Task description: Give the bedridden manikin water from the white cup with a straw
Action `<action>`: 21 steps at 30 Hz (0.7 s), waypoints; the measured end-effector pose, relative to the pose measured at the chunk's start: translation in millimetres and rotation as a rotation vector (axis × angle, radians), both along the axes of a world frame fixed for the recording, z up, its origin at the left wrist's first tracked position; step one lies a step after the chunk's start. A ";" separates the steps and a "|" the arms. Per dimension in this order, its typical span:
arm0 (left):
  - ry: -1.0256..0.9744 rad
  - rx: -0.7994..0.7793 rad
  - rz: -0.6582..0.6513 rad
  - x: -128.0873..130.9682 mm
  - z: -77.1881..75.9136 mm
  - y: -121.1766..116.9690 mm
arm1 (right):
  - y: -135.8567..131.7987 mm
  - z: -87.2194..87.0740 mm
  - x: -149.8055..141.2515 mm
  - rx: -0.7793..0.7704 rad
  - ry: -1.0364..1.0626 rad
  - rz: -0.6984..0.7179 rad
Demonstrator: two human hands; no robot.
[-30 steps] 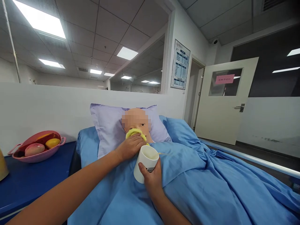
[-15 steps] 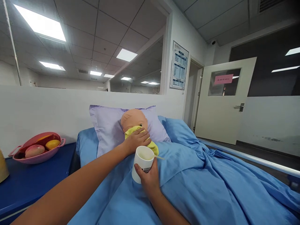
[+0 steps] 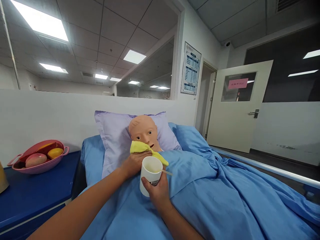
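A manikin's head [image 3: 143,128] rests face up on a lilac pillow [image 3: 113,133], its eyes and mouth uncovered. Below its chin my left hand [image 3: 133,163] grips a yellow cloth [image 3: 139,146], whose upper part rises beside the manikin's cheek and whose other end trails right toward the blanket. The cup partly hides the fingers of that hand. My right hand [image 3: 158,190] is wrapped round a white paper cup [image 3: 146,181] with dark printed stripes. Something pale shows inside the cup, and a thin light stick [image 3: 167,172] juts out at its right rim.
Rumpled blue bedding [image 3: 200,193] covers the bed, with a rail [image 3: 262,168] along the right side. At left a blue cabinet top [image 3: 50,186] holds a pink basket [image 3: 41,169] of fruit. A door [image 3: 232,123] stands ajar beyond the bed.
My left hand has drawn the yellow cloth down and off the manikin's face, uncovering its eyes, nose and mouth. The cup in my right hand has shifted slightly left.
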State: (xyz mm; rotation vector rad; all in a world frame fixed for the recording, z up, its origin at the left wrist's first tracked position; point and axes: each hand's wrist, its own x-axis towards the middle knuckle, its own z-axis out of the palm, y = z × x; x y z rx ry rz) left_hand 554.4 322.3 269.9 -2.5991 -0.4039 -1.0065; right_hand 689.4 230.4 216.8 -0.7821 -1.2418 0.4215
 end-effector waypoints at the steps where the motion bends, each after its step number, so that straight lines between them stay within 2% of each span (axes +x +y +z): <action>1: -0.003 -0.052 0.017 -8.6 -9.0 1.4 | 1.4 -0.9 0.3 -0.013 0.009 -0.015; 3: -0.053 -0.142 0.087 -24.8 -26.2 0.8 | 4.2 -2.4 0.8 -0.057 0.046 -0.026; 6: -0.360 -0.340 0.234 -38.3 -40.2 -12.8 | 6.5 -1.9 1.2 -0.123 0.092 0.002; 8: -0.659 -0.535 0.284 -37.5 -37.3 -29.3 | 6.5 0.2 1.3 -0.136 0.099 0.027; 10: -0.961 -0.745 0.288 -32.2 -25.9 -47.1 | 6.0 2.8 1.8 -0.149 0.099 0.042; 14: -1.418 -1.128 0.139 -26.7 0.2 -67.2 | 6.4 5.8 4.3 -0.187 0.095 0.092; 16: -1.533 -1.295 0.012 -29.5 3.3 -66.3 | 7.6 6.0 5.6 -0.199 0.089 0.155; 19: -1.616 -1.463 -0.130 -35.1 -11.6 -56.5 | 9.2 6.2 6.7 -0.247 0.099 0.253; 21: -1.628 -1.518 -0.131 -36.8 -31.1 -48.5 | 9.0 7.0 7.0 -0.288 0.112 0.318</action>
